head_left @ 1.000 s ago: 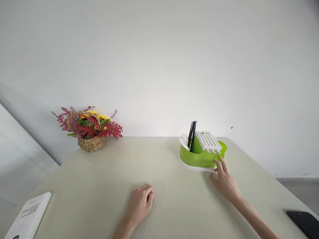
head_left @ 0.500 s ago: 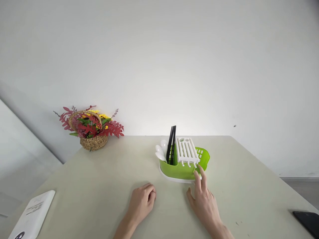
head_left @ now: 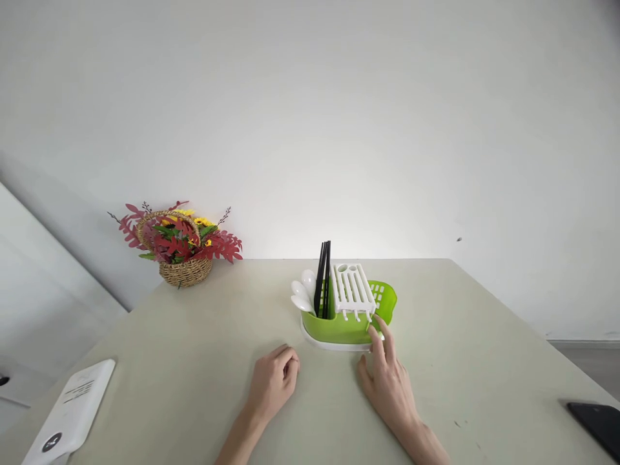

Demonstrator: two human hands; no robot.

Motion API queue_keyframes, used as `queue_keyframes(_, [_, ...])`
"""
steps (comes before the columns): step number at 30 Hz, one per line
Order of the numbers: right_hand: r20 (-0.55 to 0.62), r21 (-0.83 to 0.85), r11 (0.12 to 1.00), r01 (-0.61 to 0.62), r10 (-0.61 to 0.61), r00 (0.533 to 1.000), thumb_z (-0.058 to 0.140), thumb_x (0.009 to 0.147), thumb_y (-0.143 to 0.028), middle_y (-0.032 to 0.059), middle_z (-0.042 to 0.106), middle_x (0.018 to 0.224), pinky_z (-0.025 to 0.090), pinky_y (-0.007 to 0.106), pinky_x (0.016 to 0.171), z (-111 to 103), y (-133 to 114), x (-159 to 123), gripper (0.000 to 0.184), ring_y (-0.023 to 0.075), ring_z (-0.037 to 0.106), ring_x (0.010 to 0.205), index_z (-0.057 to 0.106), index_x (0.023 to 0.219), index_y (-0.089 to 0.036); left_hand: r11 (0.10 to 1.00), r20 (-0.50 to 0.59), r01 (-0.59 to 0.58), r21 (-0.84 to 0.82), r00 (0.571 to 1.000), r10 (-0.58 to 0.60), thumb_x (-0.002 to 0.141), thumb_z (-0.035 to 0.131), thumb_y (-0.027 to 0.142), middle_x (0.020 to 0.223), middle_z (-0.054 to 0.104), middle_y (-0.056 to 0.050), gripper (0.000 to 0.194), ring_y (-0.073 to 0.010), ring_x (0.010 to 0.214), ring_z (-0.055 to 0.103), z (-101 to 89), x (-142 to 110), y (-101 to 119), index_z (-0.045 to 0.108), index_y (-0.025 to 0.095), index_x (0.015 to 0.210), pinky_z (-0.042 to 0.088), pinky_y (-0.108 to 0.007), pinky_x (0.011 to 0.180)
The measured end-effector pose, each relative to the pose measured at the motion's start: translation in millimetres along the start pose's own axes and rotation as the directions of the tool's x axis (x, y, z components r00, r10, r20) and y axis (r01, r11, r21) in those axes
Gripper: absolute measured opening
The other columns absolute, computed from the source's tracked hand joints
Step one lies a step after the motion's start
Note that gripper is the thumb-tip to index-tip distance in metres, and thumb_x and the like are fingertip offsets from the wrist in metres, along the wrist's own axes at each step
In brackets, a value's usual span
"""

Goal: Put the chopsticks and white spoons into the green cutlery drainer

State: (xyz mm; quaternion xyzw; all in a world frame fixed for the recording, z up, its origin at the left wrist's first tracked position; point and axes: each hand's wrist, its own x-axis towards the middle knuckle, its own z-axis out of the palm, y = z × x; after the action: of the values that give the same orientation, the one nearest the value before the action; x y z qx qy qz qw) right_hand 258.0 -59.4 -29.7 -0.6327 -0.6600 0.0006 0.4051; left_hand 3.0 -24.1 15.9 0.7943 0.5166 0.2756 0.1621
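A green cutlery holder [head_left: 339,328] on a white base stands in the middle of the beige table [head_left: 465,336]. It carries a white slotted rack [head_left: 352,290], black chopsticks [head_left: 322,278] and white spoons [head_left: 303,294]. My right hand [head_left: 385,381] lies just in front of the holder with its fingers stretched out, the fingertips touching the holder's front right edge. My left hand [head_left: 272,382] rests on the table to the left, fingers loosely curled, holding nothing.
A wicker basket of red and yellow flowers [head_left: 181,248] sits at the table's far left by the wall. A white flat device [head_left: 72,413] lies at the near left edge. A black phone [head_left: 597,423] lies at the near right edge.
My right hand has drawn the green holder leftward and nearer, from the right side of the table to its middle. The left hand has stayed where it was.
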Motion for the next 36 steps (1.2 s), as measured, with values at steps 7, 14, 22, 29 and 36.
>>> queue_keyframes(7, [0.036, 0.029, 0.999, -0.015, 0.014, 0.999, 0.037, 0.096, -0.016, 0.0167, 0.027, 0.168, 0.061, 0.046, 0.068, -2.7, -1.7, 1.0, 0.065, 0.0316, 0.070, 0.106, 0.023, 0.157, -0.031, 0.988, -0.280, -0.047, -0.149, 0.960, 0.004, 0.093, 0.037, 0.014, 0.064, 0.052, 0.003, 0.030, -0.0121, 0.054, 0.040, -24.2, 20.2, 23.7, 0.050, 0.022, 0.067, 0.031, -0.024, 0.053])
queue_keyframes(14, [-0.002, 0.076, 0.997, 0.000, 0.000, 1.000, 0.038, 0.094, -0.014, 0.0147, 0.029, 0.168, 0.059, 0.039, 0.062, -2.2, -3.5, 1.7, 0.071, 0.0271, 0.072, 0.100, 0.021, 0.160, -0.032, 0.964, -0.526, -0.130, -0.231, 0.850, -0.011, 0.098, 0.053, 0.033, 0.117, 0.063, -0.009, 0.019, -0.0194, 0.102, 0.060, -46.0, 99.5, 91.6, 0.054, 0.022, 0.113, 0.049, -0.026, 0.072])
queue_keyframes(22, [-0.007, 0.106, 0.994, 0.012, -0.012, 1.000, 0.038, 0.092, -0.010, 0.0165, 0.031, 0.167, 0.058, 0.032, 0.058, -2.5, -4.2, 3.1, 0.071, 0.0205, 0.072, 0.089, 0.025, 0.160, -0.028, 0.892, -0.208, 0.157, -0.423, 0.942, -0.265, 0.092, 0.065, 0.044, 0.124, 0.067, -0.017, 0.047, -0.0259, 0.113, 0.067, -29.5, 205.8, 109.7, 0.046, 0.018, 0.126, 0.053, -0.037, 0.094])
queue_keyframes(29, [-0.016, 0.134, 0.991, 0.029, -0.027, 0.999, 0.037, 0.093, -0.009, 0.0157, 0.031, 0.167, 0.059, 0.032, 0.059, -2.8, -5.2, 5.1, 0.071, 0.0228, 0.072, 0.100, 0.025, 0.161, -0.028, 0.910, -0.106, 0.148, -0.388, 0.973, -0.203, 0.101, 0.049, 0.044, 0.080, 0.078, -0.007, 0.039, -0.0249, 0.085, 0.073, -22.8, 216.5, 110.0, 0.061, 0.022, 0.071, 0.052, -0.039, 0.090])
queue_keyframes(36, [-0.030, 0.142, 0.989, 0.030, -0.026, 0.999, 0.037, 0.092, -0.009, 0.0164, 0.034, 0.165, 0.059, 0.032, 0.059, -2.8, -4.8, 5.1, 0.073, 0.0230, 0.072, 0.099, 0.024, 0.161, -0.028, 0.832, -0.351, -0.043, -0.553, 0.918, -0.185, 0.108, 0.027, 0.049, 0.064, 0.062, 0.001, 0.047, -0.0151, 0.065, 0.069, -60.0, 226.3, 121.5, 0.047, 0.023, 0.075, 0.056, -0.030, 0.074])
